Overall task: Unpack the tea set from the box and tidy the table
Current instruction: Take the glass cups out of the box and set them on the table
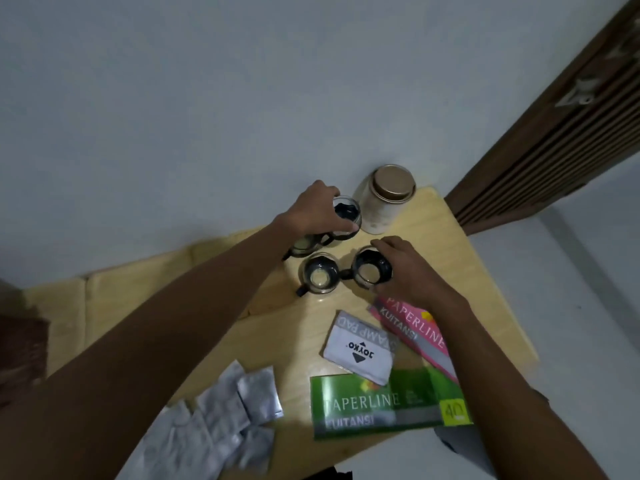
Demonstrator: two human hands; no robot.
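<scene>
Several glass tea cups with black holders and handles stand grouped at the far side of a light wooden table [284, 348]. My left hand [318, 211] grips the rim of the far cup [346, 214], close to the wall. My right hand [405, 268] holds the near right cup [370, 270] by its side. Between my hands another cup [318, 277] stands free, its handle pointing left. One more cup [304, 244] is partly hidden under my left wrist. No box is in view.
A glass jar with a bronze lid [384, 199] stands at the table's far corner by the wall. A white stamp pad box [360, 348], a pink receipt book [412, 327], a green receipt book [381, 403] and crumpled grey wrapping [221, 417] lie nearer me. A brown slatted door [554, 133] is at right.
</scene>
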